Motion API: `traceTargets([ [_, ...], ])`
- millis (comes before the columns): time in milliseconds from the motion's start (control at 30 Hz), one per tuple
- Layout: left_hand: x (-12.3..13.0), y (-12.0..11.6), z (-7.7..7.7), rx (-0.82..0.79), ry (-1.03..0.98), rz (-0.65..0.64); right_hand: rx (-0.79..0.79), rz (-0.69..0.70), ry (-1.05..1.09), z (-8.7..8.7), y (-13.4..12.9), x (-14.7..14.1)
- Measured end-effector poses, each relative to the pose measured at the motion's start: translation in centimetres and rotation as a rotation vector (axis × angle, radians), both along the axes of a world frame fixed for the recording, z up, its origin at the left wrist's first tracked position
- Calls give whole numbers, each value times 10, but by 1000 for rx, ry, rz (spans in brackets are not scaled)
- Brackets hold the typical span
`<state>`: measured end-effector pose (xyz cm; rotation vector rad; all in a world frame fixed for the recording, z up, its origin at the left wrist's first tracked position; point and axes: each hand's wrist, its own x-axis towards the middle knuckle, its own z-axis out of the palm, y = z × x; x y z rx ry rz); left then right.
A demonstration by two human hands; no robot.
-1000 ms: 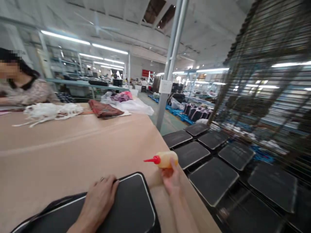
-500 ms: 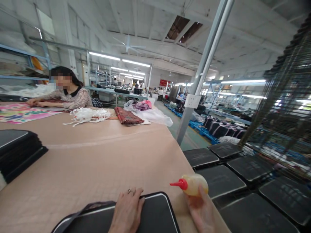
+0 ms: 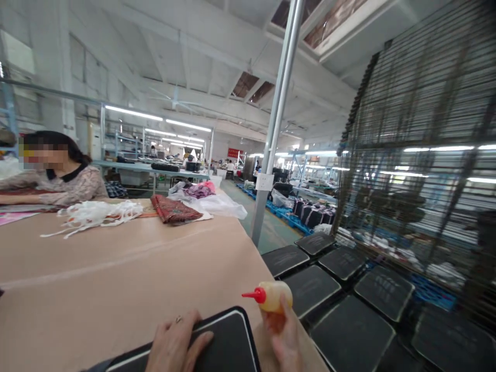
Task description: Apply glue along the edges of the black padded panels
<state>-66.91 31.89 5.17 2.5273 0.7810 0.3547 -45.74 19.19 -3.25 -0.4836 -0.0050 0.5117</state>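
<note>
Left hand (image 3: 174,343): lies on the black panel (image 3: 228,341), loosely spread, thumb apart on the top face, fingers at the far edge; a ring shows on one finger.
Right hand (image 3: 285,333): closed round the yellowish bottle (image 3: 276,297), near the bench's right edge.
Bottle: held on its side, red nozzle (image 3: 253,295) pointing left; whether it touches the bench (image 3: 135,274) cannot be told.
Black panel: on the near part of the bench, pale line along its border, lower part out of view.
Far end of bench: white strips (image 3: 101,213), with a reddish patterned cloth (image 3: 176,211) to their right.
Right of bench: rows of dark panels (image 3: 352,330).
Far left: a co-worker (image 3: 73,181), forearms at the bench.
</note>
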Motion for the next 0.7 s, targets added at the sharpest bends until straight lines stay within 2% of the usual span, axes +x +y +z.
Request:
traceTargets([
  [100,-15,0,36,-190,-78,-103,48,-66,-14,22,-14,-11],
  [233,-35,7,93,-401,-269,-326,112,-200,-62,73,-51,-37],
  [333,-44,9,129,-363,-278,-504,98,-328,-116,113,-87,-67],
  [400,-45,5,138,-291,-161,-688,43,-440,-102,131,-111,-91],
  [433,-44,2,135,-245,-73,-771,13,-491,-78,135,-122,-104],
  [500,-38,-4,115,-86,109,-866,-38,-550,-23,135,-142,-129],
  [600,-30,-8,67,274,220,-795,-143,-571,12,116,-169,-156],
  [667,-28,-7,40,338,198,-779,-239,-554,4,97,-188,-166],
  [700,-29,-6,32,311,173,-786,-286,-538,-1,87,-196,-169],
])
